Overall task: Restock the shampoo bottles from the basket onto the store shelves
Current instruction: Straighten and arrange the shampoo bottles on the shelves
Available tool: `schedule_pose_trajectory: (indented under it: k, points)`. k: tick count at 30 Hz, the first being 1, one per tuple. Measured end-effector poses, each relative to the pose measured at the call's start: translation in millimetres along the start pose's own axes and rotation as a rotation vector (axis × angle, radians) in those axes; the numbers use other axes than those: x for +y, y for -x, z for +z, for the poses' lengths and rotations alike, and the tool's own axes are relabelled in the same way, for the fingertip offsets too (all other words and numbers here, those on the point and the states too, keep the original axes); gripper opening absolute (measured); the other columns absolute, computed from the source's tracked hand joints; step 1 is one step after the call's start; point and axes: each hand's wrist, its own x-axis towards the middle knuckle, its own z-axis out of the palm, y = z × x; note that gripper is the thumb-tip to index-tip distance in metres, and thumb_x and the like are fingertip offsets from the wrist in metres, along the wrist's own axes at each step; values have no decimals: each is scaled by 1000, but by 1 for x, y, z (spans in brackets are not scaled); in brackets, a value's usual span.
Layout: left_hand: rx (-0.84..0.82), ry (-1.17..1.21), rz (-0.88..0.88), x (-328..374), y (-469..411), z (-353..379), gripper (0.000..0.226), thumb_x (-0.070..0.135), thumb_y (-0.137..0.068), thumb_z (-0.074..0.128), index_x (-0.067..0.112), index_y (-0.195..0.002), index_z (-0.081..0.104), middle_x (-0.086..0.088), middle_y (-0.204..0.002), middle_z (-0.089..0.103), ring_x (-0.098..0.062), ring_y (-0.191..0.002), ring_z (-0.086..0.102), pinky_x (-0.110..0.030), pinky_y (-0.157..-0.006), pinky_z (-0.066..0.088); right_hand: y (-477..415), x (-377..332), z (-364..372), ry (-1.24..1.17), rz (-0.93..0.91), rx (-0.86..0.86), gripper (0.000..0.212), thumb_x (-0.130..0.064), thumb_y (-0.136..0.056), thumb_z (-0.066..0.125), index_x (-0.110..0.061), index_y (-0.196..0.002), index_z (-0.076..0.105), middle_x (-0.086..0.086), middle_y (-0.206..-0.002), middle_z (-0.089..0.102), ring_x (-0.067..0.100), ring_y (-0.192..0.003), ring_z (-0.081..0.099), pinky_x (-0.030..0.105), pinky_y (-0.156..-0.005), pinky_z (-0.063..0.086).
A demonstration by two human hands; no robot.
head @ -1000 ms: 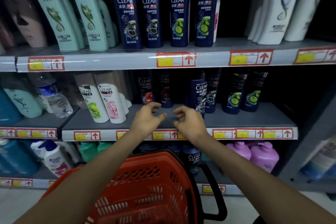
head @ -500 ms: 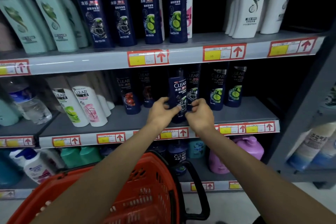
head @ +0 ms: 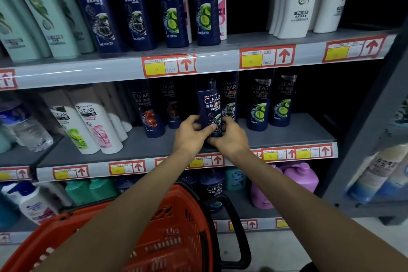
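Note:
A dark blue Clear shampoo bottle [head: 211, 104] stands upright on the grey middle shelf [head: 298, 130], near its front. My left hand [head: 191, 133] grips its lower left side and my right hand [head: 231, 138] grips its lower right side. The bottle's base is hidden behind my fingers. Below my forearms sits the red plastic basket [head: 176, 234] with a black handle; its inside is mostly covered by my arms.
More dark blue Clear bottles [head: 258, 104] stand behind and to both sides. White Clear bottles [head: 97, 126] lean at the left. The upper shelf [head: 209, 59] holds blue, mint and white bottles. Purple jugs [head: 298, 179] fill the lower shelf. A second shelving unit [head: 375, 150] stands right.
Both hands reached forward from the shelf's front edge and closed around the dark blue bottle. My view has swung left and nearer to the shelves.

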Motion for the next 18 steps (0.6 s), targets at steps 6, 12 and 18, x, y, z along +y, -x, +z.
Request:
schedule_pose_trajectory:
  k: [6,12,18]
  points:
    - [-56,9,37,-6,1,-7,33,38,-78,86,28,-105,69,11,-88,79,-8,-85,75,-44,-87,61,6,-4,4,46,-16,64,60,-47,-73,77,-25,-122,50,1,-111,67,24,-96,67,45,-78,59]
    - [-138,-19,26,-7,11,-16,39,30,-92,67,27,-130,67,13,-97,77,-4,-99,70,-34,-100,54,10,-5,6,85,-28,100,63,-57,-67,74,-28,-117,51,-2,-107,69,24,-95,68,44,-77,59]
    - [-238,1,5,-9,10,-28,46,0,-98,53,26,-134,62,5,-114,74,-7,-106,68,-10,-84,51,12,-2,-3,122,-49,163,64,-51,-65,84,-25,-118,59,-6,-100,74,19,-91,71,37,-78,60]
